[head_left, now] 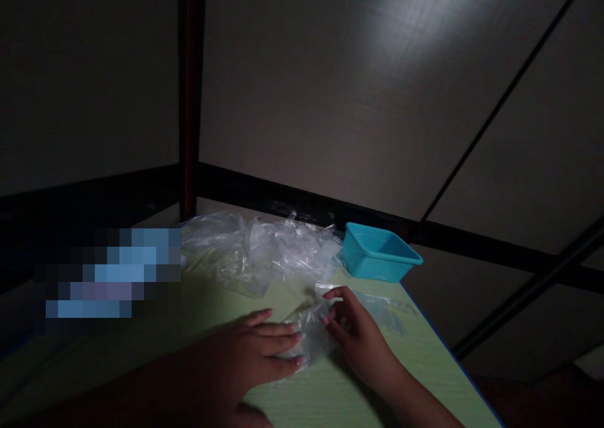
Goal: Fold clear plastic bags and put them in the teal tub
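A small clear plastic zip bag [315,337] lies on the table between my two hands. My left hand [257,352] is flat, its fingers stretched out and their tips resting on the bag's left side. At the bag's right side, my right hand [353,330] has curled fingers, with the thumb and a finger gripping the film. Its index fingertip is near the bag's upper, zip end [323,286]. Another flat clear bag [384,308] lies just beyond my right hand, partly hidden by it.
Crumpled clear plastic bags [287,252] are heaped along the back of the pale green table [349,393]. A turquoise plastic basket [377,255] stands at the back right, near the table's blue edge. Dark-trimmed wall panels [321,101] rise behind. A blurred-out patch [123,277] covers the left.
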`<control>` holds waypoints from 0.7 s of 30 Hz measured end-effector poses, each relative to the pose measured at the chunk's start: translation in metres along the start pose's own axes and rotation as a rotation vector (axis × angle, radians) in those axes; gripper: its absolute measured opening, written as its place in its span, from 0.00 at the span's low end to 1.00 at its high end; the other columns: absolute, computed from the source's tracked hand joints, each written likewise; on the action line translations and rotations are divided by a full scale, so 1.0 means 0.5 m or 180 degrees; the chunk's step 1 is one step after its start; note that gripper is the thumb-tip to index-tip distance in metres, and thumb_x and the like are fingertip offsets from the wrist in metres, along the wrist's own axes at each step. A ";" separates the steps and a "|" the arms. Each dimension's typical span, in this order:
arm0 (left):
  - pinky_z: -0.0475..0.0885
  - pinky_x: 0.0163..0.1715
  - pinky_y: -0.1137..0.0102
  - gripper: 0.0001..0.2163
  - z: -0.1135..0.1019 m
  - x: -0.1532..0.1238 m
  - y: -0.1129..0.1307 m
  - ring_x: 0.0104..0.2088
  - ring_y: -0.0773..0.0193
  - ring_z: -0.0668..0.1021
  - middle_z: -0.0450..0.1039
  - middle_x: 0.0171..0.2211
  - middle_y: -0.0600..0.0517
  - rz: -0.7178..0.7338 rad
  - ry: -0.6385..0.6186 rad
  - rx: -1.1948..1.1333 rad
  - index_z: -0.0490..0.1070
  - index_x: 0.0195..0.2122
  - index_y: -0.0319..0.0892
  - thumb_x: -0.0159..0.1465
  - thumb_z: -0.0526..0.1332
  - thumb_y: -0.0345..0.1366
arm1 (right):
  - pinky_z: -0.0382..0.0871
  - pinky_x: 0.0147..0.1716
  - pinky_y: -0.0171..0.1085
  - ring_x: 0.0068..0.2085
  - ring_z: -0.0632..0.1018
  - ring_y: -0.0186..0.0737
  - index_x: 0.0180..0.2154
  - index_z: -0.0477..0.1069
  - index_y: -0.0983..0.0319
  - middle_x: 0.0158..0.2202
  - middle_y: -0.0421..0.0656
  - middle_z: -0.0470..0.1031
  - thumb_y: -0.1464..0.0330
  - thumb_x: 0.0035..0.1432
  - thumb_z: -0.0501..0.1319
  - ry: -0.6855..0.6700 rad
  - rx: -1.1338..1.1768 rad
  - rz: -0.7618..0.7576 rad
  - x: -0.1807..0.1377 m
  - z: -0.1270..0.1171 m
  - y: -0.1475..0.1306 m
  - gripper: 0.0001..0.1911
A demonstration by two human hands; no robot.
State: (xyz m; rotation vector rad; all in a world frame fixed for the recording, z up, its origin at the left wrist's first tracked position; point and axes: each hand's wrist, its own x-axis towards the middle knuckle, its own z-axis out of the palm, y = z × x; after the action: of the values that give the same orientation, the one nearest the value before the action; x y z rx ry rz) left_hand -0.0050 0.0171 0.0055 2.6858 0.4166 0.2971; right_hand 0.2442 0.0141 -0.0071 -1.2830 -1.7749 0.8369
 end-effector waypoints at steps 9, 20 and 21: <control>0.47 0.59 0.51 0.31 -0.001 -0.003 0.008 0.60 0.48 0.56 0.47 0.63 0.49 -0.0184 0.0001 0.0004 0.51 0.62 0.51 0.58 0.60 0.47 | 0.64 0.42 0.37 0.40 0.72 0.39 0.50 0.63 0.61 0.39 0.43 0.71 0.59 0.50 0.64 -0.0404 0.1211 0.0210 -0.001 0.016 -0.017 0.27; 0.48 0.58 0.50 0.30 -0.005 -0.006 0.013 0.60 0.47 0.55 0.47 0.63 0.48 -0.0210 -0.0020 0.0091 0.50 0.62 0.52 0.60 0.58 0.48 | 0.67 0.42 0.39 0.42 0.74 0.46 0.45 0.68 0.67 0.43 0.51 0.74 0.62 0.53 0.60 -0.0383 -0.0021 0.0309 -0.026 0.020 -0.003 0.19; 0.48 0.58 0.50 0.30 -0.005 -0.006 0.012 0.61 0.48 0.55 0.47 0.63 0.49 -0.0194 0.0005 0.0079 0.50 0.62 0.52 0.60 0.57 0.48 | 0.68 0.41 0.39 0.41 0.75 0.46 0.43 0.69 0.67 0.41 0.50 0.75 0.63 0.54 0.59 -0.0377 -0.0062 0.0312 -0.024 0.020 -0.005 0.18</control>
State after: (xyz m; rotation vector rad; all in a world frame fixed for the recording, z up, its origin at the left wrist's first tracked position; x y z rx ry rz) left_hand -0.0072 0.0117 0.0098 2.6914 0.5048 0.2778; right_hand 0.2368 0.0013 -0.0123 -1.3668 -1.8281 0.9705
